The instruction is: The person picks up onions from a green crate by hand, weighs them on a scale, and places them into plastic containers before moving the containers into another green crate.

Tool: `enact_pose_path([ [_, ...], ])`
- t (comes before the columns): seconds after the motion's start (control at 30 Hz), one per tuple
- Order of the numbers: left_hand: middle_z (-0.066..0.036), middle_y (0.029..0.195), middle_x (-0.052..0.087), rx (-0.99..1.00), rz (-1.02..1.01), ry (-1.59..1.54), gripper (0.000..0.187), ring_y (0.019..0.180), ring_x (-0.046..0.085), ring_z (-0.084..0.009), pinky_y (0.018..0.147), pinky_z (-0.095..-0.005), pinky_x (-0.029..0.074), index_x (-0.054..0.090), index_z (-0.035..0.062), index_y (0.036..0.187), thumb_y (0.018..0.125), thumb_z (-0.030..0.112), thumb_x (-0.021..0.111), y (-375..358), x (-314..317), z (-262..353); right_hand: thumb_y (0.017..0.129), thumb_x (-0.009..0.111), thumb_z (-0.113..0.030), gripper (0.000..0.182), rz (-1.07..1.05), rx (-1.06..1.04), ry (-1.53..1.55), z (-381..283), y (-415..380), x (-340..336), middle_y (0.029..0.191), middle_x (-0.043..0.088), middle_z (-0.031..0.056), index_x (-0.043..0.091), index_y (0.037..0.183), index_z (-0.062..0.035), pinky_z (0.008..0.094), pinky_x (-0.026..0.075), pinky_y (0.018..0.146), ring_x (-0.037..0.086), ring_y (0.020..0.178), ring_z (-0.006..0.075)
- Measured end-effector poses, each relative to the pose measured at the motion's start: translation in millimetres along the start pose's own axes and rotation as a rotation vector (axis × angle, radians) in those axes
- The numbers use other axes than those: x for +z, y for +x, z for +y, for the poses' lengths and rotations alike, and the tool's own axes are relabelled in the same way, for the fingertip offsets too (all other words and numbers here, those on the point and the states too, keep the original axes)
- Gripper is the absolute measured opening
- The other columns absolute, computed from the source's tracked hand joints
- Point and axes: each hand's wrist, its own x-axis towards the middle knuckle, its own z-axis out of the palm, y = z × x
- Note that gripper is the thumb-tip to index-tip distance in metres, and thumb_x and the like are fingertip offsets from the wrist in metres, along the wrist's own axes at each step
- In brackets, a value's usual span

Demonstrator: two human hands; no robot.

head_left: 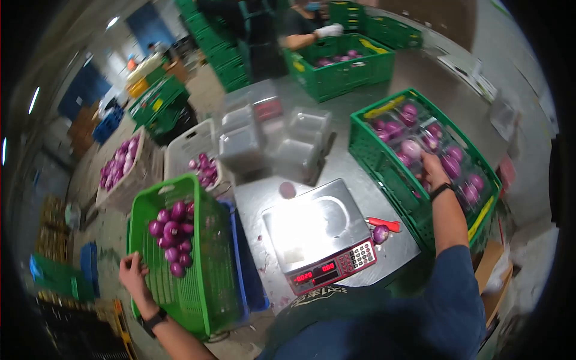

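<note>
My right hand point(433, 173) reaches into a green crate point(384, 171) at the right of the steel table, its fingers around the edge of a clear plastic box of purple onions point(410, 151); the fingertips are partly hidden. Several more clear boxes of onions point(451, 162) sit in that crate. My left hand point(133, 273) hangs by the left rim of a light-green basket point(207, 252), fingers loosely bent and apart, with nothing seen in them. Loose purple onions point(174, 231) lie in the basket's far part.
A scale point(315, 225) with a red display stands on the table point(255, 225). Beside it lie a red-handled tool point(383, 224) and one onion point(380, 234). Empty clear boxes point(240, 141) are stacked behind. Across the table, a gloved person works at another green crate point(336, 81).
</note>
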Motion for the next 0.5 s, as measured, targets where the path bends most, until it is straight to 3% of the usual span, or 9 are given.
enact_pose_path([
  [0.03,-0.003,0.086,0.064,-0.047,-0.015,0.007,0.02,0.061,0.054,-0.0082,0.05,-0.024,0.041,0.065,0.0042,0.098,0.093,0.021,0.075,13,-6,-23,0.091,0.065,-0.04,0.049,-0.045,-0.04,-0.076,17,30,-6,0.103,0.067,0.0137,0.067,0.117,0.0014,0.0511,0.053,0.075,0.064,0.091,0.0349],
  [0.07,-0.003,0.084,0.063,-0.109,-0.013,0.015,0.021,0.057,0.052,-0.0081,0.046,-0.0242,0.039,0.065,0.0038,0.096,0.092,0.021,0.076,24,-16,-53,0.087,0.069,-0.046,0.068,0.071,-0.126,-0.522,27,58,-18,0.125,0.065,0.0167,0.06,0.134,0.0009,0.0623,0.05,0.085,0.062,0.113,0.0375],
  [0.13,-0.002,0.072,0.059,-0.194,0.019,0.023,0.022,0.051,0.048,-0.0075,0.045,-0.024,0.037,0.065,0.0033,0.094,0.089,0.02,0.078,22,-22,-93,0.081,0.071,-0.046,0.072,0.174,-0.167,-0.997,-12,31,-10,0.127,0.065,0.0265,0.062,0.129,0.0066,0.0498,0.052,0.093,0.065,0.109,0.0435],
  [0.17,-0.003,0.07,0.06,-0.272,0.018,0.005,0.022,0.05,0.048,-0.0084,0.045,-0.0254,0.038,0.066,0.0029,0.096,0.088,0.02,0.078,19,-25,-105,0.082,0.072,-0.041,0.071,0.307,-0.466,-0.987,-24,-4,6,0.127,0.063,0.0301,0.058,0.132,0.0083,0.0505,0.052,0.095,0.064,0.108,0.0485],
  [0.2,-0.004,0.072,0.062,-0.325,0.059,0.046,0.022,0.051,0.05,-0.01,0.045,-0.0272,0.04,0.067,0.0028,0.095,0.086,0.02,0.078,19,-27,-127,0.086,0.071,-0.026,0.052,0.322,-0.821,-0.889,-20,4,12,0.124,0.065,0.0287,0.063,0.124,0.0076,0.0485,0.045,0.104,0.06,0.119,0.0432],
  [0.23,-0.004,0.072,0.063,-0.354,0.097,0.145,0.026,0.052,0.052,-0.012,0.046,-0.029,0.042,0.068,0.002,0.093,0.083,0.022,0.08,18,-27,-143,0.089,0.071,-0.027,0.055,0.344,-0.993,-0.978,-24,-1,27,0.134,0.059,0.0254,0.059,0.131,0.0061,0.0474,0.044,0.106,0.057,0.123,0.0407],
  [0.3,-0.004,0.071,0.062,-0.432,0.072,0.281,0.029,0.053,0.053,-0.0131,0.046,-0.0303,0.043,0.068,0.0016,0.092,0.08,0.025,0.081,30,-28,-189,0.092,0.07,-0.024,0.047,0.08,-1.014,-0.796,-50,-68,76,0.133,0.061,0.0188,0.061,0.131,0.0008,0.0411,0.046,0.102,0.059,0.121,0.0334],
  [0.33,0.0,0.067,0.056,-0.489,0.018,0.302,0.023,0.051,0.049,-0.0105,0.043,-0.0281,0.038,0.062,0.0051,0.091,0.086,0.02,0.078,28,-22,-186,0.093,0.069,-0.022,0.044,-0.039,-0.984,-0.727,-57,-100,104,0.13,0.062,0.0168,0.062,0.13,-0.0011,0.0381,0.047,0.1,0.061,0.118,0.031],
  [0.5,-0.011,0.09,0.068,-0.391,-0.029,0.609,0.035,0.078,0.064,-0.0239,0.069,-0.0385,0.051,0.065,0.0022,0.101,0.08,0.024,0.082,50,-11,-266,0.096,0.066,-0.018,0.037,-0.42,-0.952,-0.711,-39,-168,245,0.124,0.065,0.0149,0.062,0.129,-0.0004,0.0325,0.048,0.097,0.063,0.112,0.0249],
])
